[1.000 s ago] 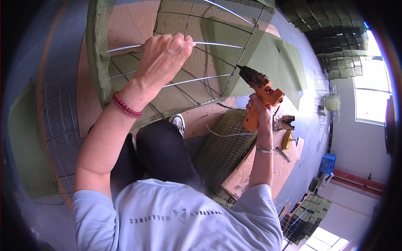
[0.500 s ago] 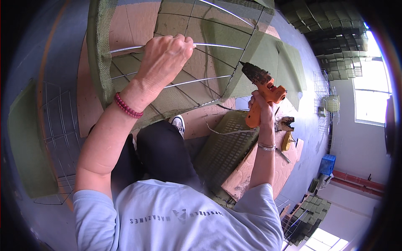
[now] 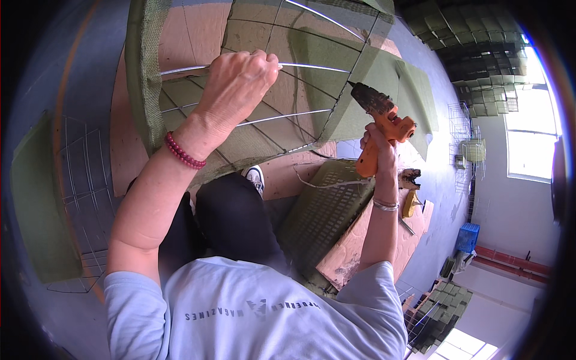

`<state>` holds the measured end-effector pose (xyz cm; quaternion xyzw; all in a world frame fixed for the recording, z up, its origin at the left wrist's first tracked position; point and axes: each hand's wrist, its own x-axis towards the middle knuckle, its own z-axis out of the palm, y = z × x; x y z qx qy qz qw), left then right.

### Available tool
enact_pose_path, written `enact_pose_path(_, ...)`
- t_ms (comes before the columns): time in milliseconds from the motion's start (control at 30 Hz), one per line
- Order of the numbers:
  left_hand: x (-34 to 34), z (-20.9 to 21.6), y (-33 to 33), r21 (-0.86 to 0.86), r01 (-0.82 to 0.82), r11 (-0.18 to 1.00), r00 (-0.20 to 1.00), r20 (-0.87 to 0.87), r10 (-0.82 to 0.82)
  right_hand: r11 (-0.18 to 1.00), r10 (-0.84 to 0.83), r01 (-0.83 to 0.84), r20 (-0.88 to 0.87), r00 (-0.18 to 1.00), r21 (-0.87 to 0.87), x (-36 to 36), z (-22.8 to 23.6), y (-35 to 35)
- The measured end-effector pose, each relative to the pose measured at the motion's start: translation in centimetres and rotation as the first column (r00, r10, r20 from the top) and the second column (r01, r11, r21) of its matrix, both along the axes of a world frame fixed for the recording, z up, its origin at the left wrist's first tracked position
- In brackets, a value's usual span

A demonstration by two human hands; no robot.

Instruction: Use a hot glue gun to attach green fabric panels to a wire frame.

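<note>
My left hand (image 3: 245,75) is closed around a bare metal rod of a wire frame (image 3: 318,65). Green woven fabric (image 3: 144,78) wraps the left side of that frame, and more green fabric (image 3: 342,123) lies along its right edge. In my right hand (image 3: 379,147) is an orange glue gun (image 3: 396,127), its front part coated in dark residue. The nozzle points up and left, close to the frame's right edge; whether it touches cannot be told. My fingers wrap the gun's handle.
A green plastic crate (image 3: 324,204) stands below the frame, beside a stained board (image 3: 354,246) holding a yellow-handled tool (image 3: 410,204). Another wire frame (image 3: 84,174) with green fabric lies at left. Stacked green baskets (image 3: 480,54) and a blue crate (image 3: 468,237) are at right.
The glue gun in my right hand has shifted slightly right, its nozzle now higher along the frame's edge. My left hand has stayed nearly still on the rod.
</note>
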<state>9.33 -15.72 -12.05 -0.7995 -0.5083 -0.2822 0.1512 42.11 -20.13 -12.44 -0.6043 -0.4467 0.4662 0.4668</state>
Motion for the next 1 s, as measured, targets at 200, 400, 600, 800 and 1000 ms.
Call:
enact_pose_path(200, -0.1, -0.1, -0.2, 0.004, -0.004, 1.000, 1.000, -0.006, 0.004, 0.999, -0.016, 0.018, -0.030, 0.999, 0.042, -0.2, 0.4, 0.7)
enact_pose_path(400, -0.4, -0.2, -0.6, 0.021, 0.004, 1.000, 1.000, 0.014, -0.005, 0.999, -0.019, 0.021, -0.031, 0.999, 0.045, -0.2, 0.4, 1.2)
enact_pose_path(600, -0.8, -0.5, -0.8, 0.017, -0.002, 1.000, 1.000, 0.012, 0.002, 0.998, 0.009, -0.006, -0.056, 0.998, 0.057, -0.3, 0.1, 1.1)
enact_pose_path(800, -0.7, 0.0, -0.4, 0.036, 0.007, 0.999, 1.000, 0.010, -0.007, 1.000, -0.017, 0.017, -0.030, 0.999, 0.024, -0.8, 0.7, 1.0)
enact_pose_path(1000, -0.9, -0.2, -0.9, 0.039, 0.003, 0.999, 1.000, -0.004, -0.003, 0.999, -0.011, 0.012, -0.003, 1.000, 0.036, -1.3, 0.6, 0.6)
